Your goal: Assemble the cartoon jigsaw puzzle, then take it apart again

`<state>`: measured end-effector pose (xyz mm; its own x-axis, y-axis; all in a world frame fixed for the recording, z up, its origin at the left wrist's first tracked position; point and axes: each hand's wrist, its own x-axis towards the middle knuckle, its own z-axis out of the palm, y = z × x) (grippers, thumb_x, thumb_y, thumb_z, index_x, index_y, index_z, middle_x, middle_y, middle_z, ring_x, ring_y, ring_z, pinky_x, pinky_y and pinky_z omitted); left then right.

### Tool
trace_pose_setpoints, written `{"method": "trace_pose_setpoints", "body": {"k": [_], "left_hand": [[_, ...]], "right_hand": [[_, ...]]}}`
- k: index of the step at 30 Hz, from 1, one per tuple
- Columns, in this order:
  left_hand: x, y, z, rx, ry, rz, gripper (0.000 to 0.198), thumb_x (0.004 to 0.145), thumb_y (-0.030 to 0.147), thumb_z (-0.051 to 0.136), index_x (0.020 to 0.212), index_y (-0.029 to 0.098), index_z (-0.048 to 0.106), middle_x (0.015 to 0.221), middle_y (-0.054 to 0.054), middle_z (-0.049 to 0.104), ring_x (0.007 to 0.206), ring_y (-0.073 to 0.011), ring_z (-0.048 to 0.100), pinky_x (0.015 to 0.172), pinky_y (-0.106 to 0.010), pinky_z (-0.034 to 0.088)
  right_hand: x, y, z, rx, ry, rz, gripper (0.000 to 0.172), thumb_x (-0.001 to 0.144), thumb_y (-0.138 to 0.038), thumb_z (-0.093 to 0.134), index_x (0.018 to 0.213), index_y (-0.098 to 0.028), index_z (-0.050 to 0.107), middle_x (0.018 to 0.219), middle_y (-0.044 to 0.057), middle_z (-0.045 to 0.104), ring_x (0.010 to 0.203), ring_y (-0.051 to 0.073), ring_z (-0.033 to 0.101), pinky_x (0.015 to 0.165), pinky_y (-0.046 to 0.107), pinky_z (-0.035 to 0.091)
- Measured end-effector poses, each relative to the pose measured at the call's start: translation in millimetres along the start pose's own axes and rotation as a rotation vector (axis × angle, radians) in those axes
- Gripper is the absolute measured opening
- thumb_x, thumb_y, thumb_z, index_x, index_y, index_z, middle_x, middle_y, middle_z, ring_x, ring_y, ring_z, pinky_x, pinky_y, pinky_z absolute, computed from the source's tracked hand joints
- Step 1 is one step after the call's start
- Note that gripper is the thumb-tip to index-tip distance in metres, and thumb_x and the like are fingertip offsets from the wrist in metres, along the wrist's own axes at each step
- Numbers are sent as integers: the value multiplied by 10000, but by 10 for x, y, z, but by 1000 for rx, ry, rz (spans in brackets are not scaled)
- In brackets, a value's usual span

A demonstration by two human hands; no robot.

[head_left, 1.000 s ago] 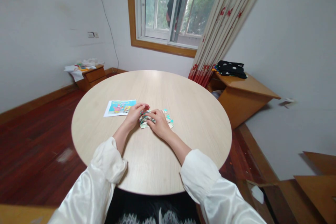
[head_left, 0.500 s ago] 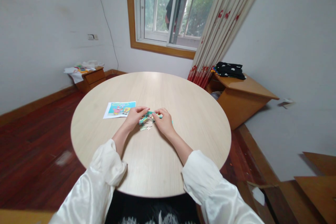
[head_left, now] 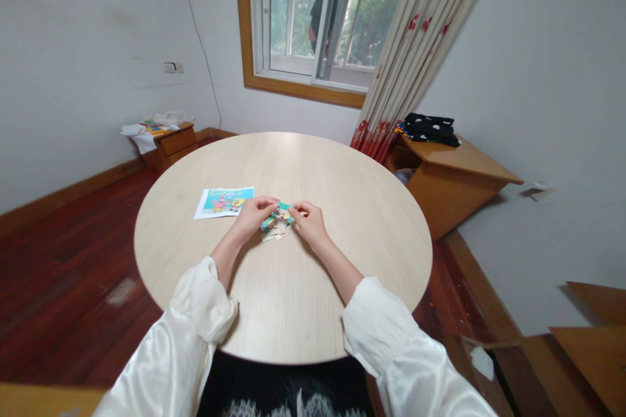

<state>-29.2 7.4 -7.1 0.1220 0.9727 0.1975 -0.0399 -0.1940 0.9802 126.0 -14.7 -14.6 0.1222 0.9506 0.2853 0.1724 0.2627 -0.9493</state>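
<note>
My left hand (head_left: 255, 215) and my right hand (head_left: 309, 221) are close together over a small heap of jigsaw puzzle pieces (head_left: 278, 229) on the round table (head_left: 293, 300). Between my fingertips is a teal puzzle piece (head_left: 284, 206), pinched from both sides. Whether it is one piece or some joined ones is too small to tell. The heap mixes coloured faces with pale backs, and my fingers cover part of it. Left of my left hand lies a printed picture (head_left: 223, 202) of a pink and a yellow cartoon figure on blue.
A wooden cabinet (head_left: 454, 172) with dark spotted cloth (head_left: 430, 128) on top stands beyond the table's right edge. At the back left is a small wooden drawer unit (head_left: 177, 143) with papers on it. A window (head_left: 317, 19) and a curtain (head_left: 415, 45) are behind the table.
My right hand has shifted slightly, its fingers now nearer the teal piece, which shows more plainly between both hands. The view has moved a little.
</note>
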Motion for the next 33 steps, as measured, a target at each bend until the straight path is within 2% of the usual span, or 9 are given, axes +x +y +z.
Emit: {"method": "trace_pose_setpoints", "body": {"k": [10,15,19,21,24,26,29,33], "left_hand": [[18,0,0,51,74,16,279,519,428,751,542,166,660,852,-98,698,790,-215,623,779,-338,463],[12,-5,-7,90,132,-4,267,536,421,726,554,164,657,780,-87,701,715,-201,612,695,-312,459],[24,-42,-29,145,191,-32,251,557,401,712,543,160,643,638,-56,667,622,-183,582,607,-289,434],[34,-64,-42,177,220,-41,243,569,387,701,522,161,626,576,-36,637,581,-170,562,582,-278,415],[49,-85,-64,227,258,-47,241,585,369,683,488,165,599,522,-15,602,544,-155,536,571,-267,389],[57,-88,-79,256,277,-45,247,596,369,674,480,167,592,509,-8,592,534,-150,525,567,-264,376],[64,-83,-97,291,297,-35,273,604,381,671,461,173,566,483,6,563,521,-143,502,566,-260,362],[69,-79,-112,313,314,-13,301,610,404,665,452,183,535,463,23,532,517,-138,480,574,-263,354]], "right_hand": [[12,0,-21,-25,27,-2,144,696,-298,640,677,-159,676,725,24,656,695,153,574,675,270,446],[43,24,-50,-277,16,39,172,787,-239,562,737,-155,703,843,52,700,765,155,606,732,266,454],[27,46,-96,-407,-28,71,197,813,-214,552,720,-170,720,829,63,693,823,187,600,786,310,422],[-5,34,-121,-519,-9,59,175,817,-222,568,787,-186,737,905,83,681,914,219,575,838,349,389],[-67,-20,-133,-698,10,-30,244,848,-213,550,1031,-205,711,1078,108,635,1037,245,518,888,376,350],[-107,-63,-113,-714,-61,-117,261,861,-203,550,1079,-210,692,1077,99,626,1039,233,513,888,369,345],[-156,-103,-56,-689,-243,-225,194,842,-215,616,1011,-228,710,1027,68,634,1027,210,527,890,361,331],[-188,-112,-3,-706,-367,-243,133,828,-221,658,946,-219,720,1010,60,664,1008,202,554,888,366,308]]}}
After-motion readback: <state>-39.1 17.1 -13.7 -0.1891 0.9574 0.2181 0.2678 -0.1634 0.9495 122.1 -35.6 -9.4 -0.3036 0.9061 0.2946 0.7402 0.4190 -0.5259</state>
